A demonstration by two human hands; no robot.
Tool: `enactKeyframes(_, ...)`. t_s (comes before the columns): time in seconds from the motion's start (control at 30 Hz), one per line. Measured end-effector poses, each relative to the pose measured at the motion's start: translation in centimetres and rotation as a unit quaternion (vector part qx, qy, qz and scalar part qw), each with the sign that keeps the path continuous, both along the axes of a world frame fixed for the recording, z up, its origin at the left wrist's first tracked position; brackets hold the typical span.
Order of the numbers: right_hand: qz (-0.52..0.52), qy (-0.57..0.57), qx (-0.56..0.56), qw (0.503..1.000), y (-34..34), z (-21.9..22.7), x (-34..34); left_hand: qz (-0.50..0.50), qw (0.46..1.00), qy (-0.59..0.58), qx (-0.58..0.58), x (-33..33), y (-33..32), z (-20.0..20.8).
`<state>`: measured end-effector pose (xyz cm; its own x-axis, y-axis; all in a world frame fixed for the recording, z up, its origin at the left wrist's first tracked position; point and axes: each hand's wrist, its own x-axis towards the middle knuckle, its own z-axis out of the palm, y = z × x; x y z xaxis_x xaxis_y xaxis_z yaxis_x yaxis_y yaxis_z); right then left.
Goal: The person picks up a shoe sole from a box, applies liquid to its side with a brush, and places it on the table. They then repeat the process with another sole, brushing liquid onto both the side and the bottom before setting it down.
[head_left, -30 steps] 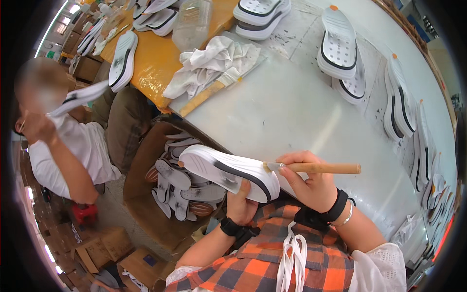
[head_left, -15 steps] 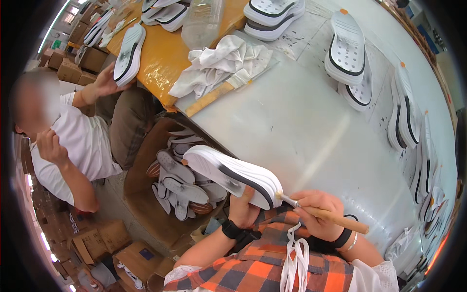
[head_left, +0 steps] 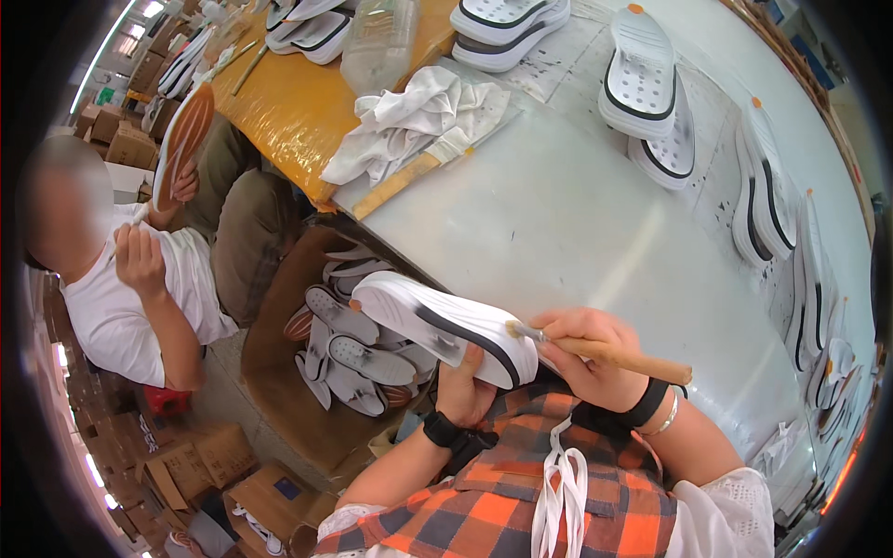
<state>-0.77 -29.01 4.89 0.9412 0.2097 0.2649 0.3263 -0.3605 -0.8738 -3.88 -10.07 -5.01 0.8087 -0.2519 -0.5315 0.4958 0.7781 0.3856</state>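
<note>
My left hand (head_left: 465, 391) grips the near end of a white shoe sole (head_left: 437, 321), its thumb pressed on the inner face. The sole lies on its side above the table's edge, with a black stripe along its wall and an orange-brown tip at the far left end. In my right hand (head_left: 595, 358) is a wooden-handled brush (head_left: 619, 358), its handle running out to the right past my wrist. The brush's bristles touch the white sidewall near the sole's right end.
A carton (head_left: 270, 391) full of soles stands left of the metal table (head_left: 558, 232). A crumpled white cloth (head_left: 419, 121) lies by a wooden-handled scraper (head_left: 395, 184). Finished-looking soles (head_left: 642, 74) line the far and right sides. A co-worker (head_left: 149, 288) at left holds another sole (head_left: 186, 139).
My brush has moved left and up along the sidewall from the sole's right end. The co-worker has turned their sole so its orange-brown underside shows, and brought the other hand nearer it.
</note>
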Motion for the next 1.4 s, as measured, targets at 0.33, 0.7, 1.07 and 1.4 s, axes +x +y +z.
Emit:
enactKeyframes(0.33, 0.051, 0.049, -0.018, 0.997, 0.3, -0.2, 2.9, 0.007, 0.999, -0.045, 0.007, 0.3, 0.0, -0.8)
enactKeyframes(0.7, -0.072, 0.218, 0.244, 0.942, -2.0, 0.8, 4.9, -0.030, 0.960, -0.148, -0.235, -1.7, 3.2, 1.9)
enactKeyframes(1.07, -0.032, 0.276, 0.099, 0.955, -3.2, -1.1, 7.4, -0.056, 0.973, -0.223, -0.024, -2.6, 5.8, 5.1)
enactKeyframes(1.4, -0.025, 0.175, 0.170, 0.970, -1.6, 2.8, 3.6, -0.119, 0.959, -0.254, 0.041, -1.4, 6.9, 7.1)
